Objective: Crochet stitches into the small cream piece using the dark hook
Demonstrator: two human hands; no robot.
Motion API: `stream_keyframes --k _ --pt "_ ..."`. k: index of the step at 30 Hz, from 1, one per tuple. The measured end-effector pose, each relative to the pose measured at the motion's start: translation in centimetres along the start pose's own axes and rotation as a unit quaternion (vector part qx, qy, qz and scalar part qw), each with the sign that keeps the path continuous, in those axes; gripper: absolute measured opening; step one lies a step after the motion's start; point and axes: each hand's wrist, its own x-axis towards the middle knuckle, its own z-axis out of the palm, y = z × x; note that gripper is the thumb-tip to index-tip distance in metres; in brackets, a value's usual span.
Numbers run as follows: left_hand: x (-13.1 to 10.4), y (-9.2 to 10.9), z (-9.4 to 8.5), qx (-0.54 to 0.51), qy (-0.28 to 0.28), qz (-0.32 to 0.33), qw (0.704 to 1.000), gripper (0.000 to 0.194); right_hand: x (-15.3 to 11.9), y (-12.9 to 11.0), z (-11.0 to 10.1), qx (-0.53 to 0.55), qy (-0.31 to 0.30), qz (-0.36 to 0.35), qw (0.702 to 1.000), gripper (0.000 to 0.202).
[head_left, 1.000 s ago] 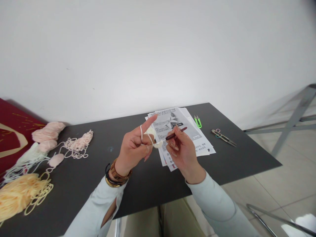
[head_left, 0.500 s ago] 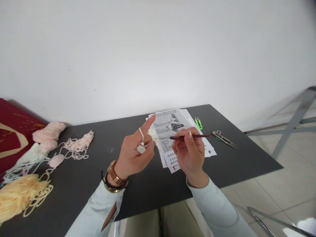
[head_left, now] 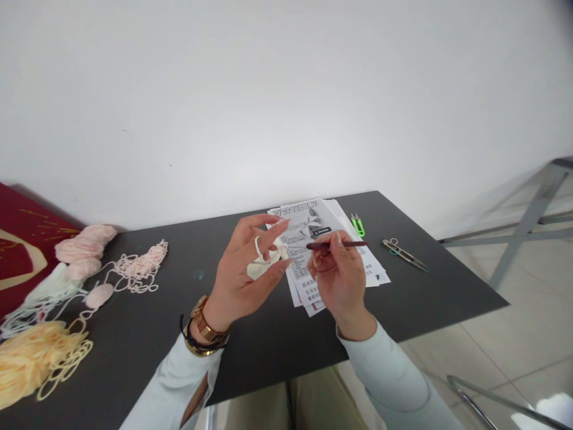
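My left hand (head_left: 244, 269) holds a small cream crochet piece (head_left: 259, 269), partly hidden behind the thumb and curled fingers. Cream yarn (head_left: 257, 245) loops round a finger of that hand. In my right hand (head_left: 338, 275) is a crochet hook (head_left: 342, 245) with a dark red handle, gripped between thumb and fingers. Its thin metal shaft points left to the crochet piece; whether the tip sits in a stitch is too small to tell. Beneath both hands lie printed sheets (head_left: 308, 212) with pattern text and a picture.
Green thread snips (head_left: 358, 225) and metal snips (head_left: 404, 255) lie right of the sheets on the dark table (head_left: 430, 292). At the left are pink yarn (head_left: 142, 263), yellow yarn (head_left: 31, 358), pale yarn (head_left: 49, 292) and a red bag (head_left: 22, 239). A white wall (head_left: 286, 107) stands behind.
My left fingers have loosened and spread, the index bending down from its raised pose, and more of the crochet piece shows. My right hand has moved slightly left with the hook.
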Motion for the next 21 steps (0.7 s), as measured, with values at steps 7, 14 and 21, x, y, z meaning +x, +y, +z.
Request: stream_keyframes --k 7,14,21 --pt "-0.5 -0.1 1.1 -0.004 0.031 -0.01 0.999 0.063 -0.2 0.2 0.2 0.004 0.003 -0.01 1.0 0.023" --pt "-0.5 -0.1 1.1 0.081 0.061 -0.034 0.994 0.062 0.3 0.0 0.5 -0.022 -0.009 -0.026 0.999 0.023" --pt "0.0 -0.4 0.6 0.115 0.06 -0.042 0.991 0.058 2.4 -1.6 1.8 -0.104 -0.067 -0.05 0.991 0.021"
